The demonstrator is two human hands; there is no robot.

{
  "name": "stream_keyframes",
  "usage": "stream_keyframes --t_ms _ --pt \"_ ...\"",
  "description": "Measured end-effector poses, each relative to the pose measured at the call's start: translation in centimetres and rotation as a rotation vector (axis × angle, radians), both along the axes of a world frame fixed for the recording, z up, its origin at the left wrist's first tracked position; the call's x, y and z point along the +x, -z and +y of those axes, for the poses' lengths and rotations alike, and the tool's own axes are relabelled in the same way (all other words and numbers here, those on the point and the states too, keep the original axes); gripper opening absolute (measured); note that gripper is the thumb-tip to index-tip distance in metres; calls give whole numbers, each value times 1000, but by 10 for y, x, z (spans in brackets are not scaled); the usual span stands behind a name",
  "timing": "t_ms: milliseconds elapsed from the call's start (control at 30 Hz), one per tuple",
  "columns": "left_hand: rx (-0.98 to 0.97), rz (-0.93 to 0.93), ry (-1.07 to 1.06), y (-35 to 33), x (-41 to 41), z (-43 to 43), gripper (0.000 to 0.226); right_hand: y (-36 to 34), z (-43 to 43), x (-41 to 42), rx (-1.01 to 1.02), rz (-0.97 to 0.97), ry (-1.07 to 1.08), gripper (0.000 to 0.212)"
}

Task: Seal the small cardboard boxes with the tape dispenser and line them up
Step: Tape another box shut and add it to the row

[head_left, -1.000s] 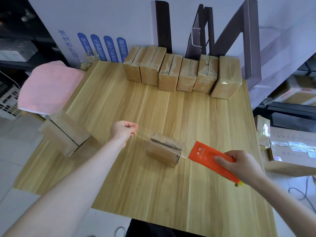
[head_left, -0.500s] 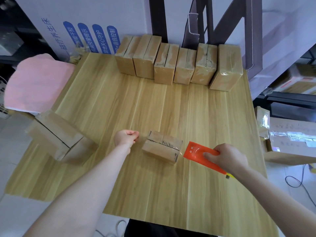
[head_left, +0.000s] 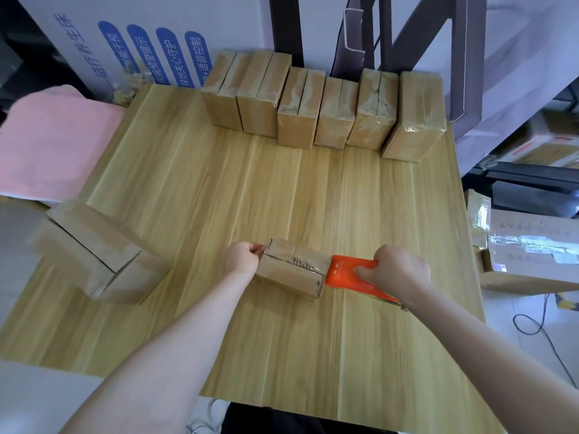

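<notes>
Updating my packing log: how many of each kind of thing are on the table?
Back-row boxes: 6
Box being taped: 1
Large box: 1
Tape dispenser: 1
Total: 9

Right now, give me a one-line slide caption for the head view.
Left hand pinches at one end of a small cardboard box; right hand grips the orange tape dispenser at the other end.

A white panel [head_left: 194, 10] behind the worktop [head_left: 282, 189] bears blue Chinese characters, 养生床 legible among them; its blue capsules [head_left: 170, 54] carry white text, including 关心守护 and 语音控制; the orange tape dispenser [head_left: 346, 272] shows a small white logo, too small to read.
</notes>
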State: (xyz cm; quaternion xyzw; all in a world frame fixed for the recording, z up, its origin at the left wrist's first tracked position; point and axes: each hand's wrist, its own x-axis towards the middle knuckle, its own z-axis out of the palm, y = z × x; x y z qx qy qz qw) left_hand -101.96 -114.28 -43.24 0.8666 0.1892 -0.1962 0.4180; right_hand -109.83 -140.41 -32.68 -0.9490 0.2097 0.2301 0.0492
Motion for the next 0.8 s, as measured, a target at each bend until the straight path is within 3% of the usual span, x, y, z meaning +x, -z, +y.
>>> stream_keyframes --t_ms 133,233,333,433,500,600,800 --pt "247 -1 100 -6 4 -3 47 0 2 2 -33 -15 -21 34" --pt "356 -105 122 -15 4 -4 43 2 1 0 -30 -31 -29 36" --pt "54 -244 11 -26 0 -11 37 4 0 -2 -19 -33 -18 37" --pt "-277 -7 50 -28 -14 -23 62 3 1 -2 -17 -31 -18 37" --pt "-289 16 127 -21 -23 -25 61 0 3 0 -25 -27 -27 36" --pt "-277 -18 122 -17 -23 -24 38 -5 10 5 -51 -13 -41 32" --pt "-309 -15 123 -18 -22 -26 54 -13 26 5 -76 -75 -95 33"
